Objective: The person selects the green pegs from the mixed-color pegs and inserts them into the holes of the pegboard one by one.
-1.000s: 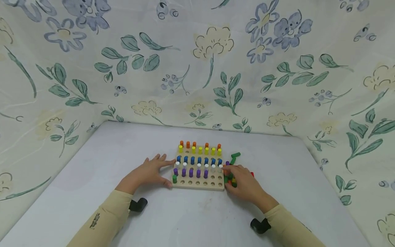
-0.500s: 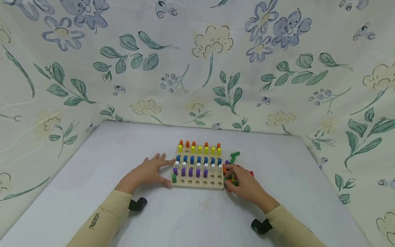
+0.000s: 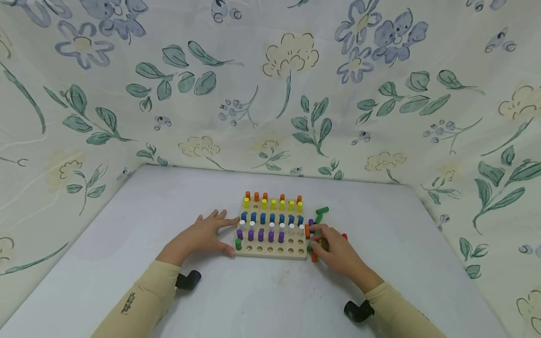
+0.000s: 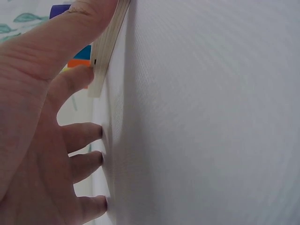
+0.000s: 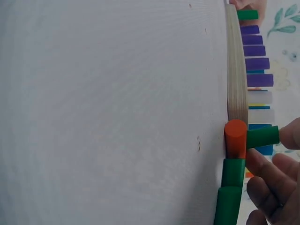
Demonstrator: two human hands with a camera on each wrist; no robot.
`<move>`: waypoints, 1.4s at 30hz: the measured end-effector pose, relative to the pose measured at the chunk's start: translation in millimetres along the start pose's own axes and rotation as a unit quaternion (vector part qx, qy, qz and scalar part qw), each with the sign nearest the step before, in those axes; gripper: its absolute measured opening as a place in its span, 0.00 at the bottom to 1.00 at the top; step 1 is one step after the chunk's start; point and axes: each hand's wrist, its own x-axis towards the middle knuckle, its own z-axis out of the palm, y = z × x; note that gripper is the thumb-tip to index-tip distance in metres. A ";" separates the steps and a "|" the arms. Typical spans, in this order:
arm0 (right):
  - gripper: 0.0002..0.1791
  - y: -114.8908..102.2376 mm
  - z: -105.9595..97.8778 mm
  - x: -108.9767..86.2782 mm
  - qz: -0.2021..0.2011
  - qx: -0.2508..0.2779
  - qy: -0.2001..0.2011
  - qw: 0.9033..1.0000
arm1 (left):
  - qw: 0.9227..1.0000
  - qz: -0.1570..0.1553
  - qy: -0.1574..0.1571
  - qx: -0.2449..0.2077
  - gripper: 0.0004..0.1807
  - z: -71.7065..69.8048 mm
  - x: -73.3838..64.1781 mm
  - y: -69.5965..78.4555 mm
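A wooden pegboard [image 3: 270, 254] carries rows of orange, yellow, blue, white and purple pegs. One green peg [image 3: 238, 244] stands in the left end of its nearest row. My left hand [image 3: 204, 234] is spread on the table, thumb and index fingertip touching the board's left edge. Beside the right edge, my right hand [image 3: 336, 249] has bent fingers over loose pegs. In the right wrist view its thumb meets one end of a green peg [image 5: 262, 136], and a fingertip lies against the side. An orange peg [image 5: 235, 139] stands in front and partly hides the contact.
Two loose green pegs [image 3: 322, 210] lie beyond the right hand. An orange peg [image 3: 307, 231] leans by the board's right edge, and a red peg [image 3: 344, 236] shows behind the hand. White table [image 3: 270, 300] surrounds the board; a floral cloth [image 3: 249, 103] hangs behind.
My right fingers have shifted slightly among the loose pegs, uncovering the orange peg by the board's edge and another below the thumb. The left hand stays at the board.
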 end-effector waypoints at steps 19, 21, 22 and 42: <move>0.24 -1.4 -1.2 1.7 0.004 -0.009 -0.008 1.000 | 1.000 -0.002 -0.007 -0.004 0.59 -1.6 0.7 -1.3; 0.25 -0.9 -1.1 1.7 0.003 -0.013 -0.008 1.000 | 1.000 -0.002 -0.007 -0.004 0.59 -1.8 0.8 -1.2; 0.25 -0.7 -1.1 1.7 0.001 -0.013 -0.007 1.000 | 1.000 -0.002 -0.007 -0.004 0.59 -1.8 0.8 -1.3; 0.14 0.6 1.6 0.1 -0.034 -0.035 0.015 0.999 | 1.000 0.004 -0.003 0.002 0.58 -2.0 0.4 -2.8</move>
